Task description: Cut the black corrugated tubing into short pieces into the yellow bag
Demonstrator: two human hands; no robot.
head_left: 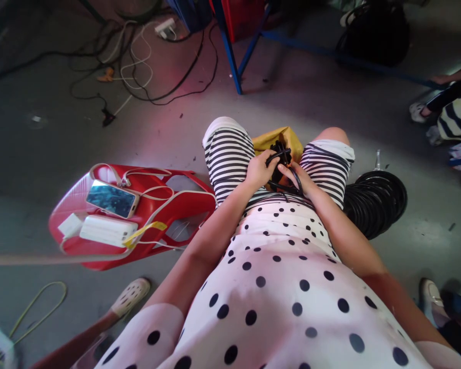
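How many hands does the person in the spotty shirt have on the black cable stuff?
2. The left hand grips black cable between the striped legs, and the right hand touches cable just beside it. Some fingers are hidden.

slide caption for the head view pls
Left hand and right hand hold black cable; a phone lies on a red stool alongside.

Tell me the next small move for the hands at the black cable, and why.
Probably ease both hands slightly apart. The left hand grips black cable, a black loop bends beside the right hand, and dark strands crowd together near the yellow container, so separating them would likely show which ones cross.
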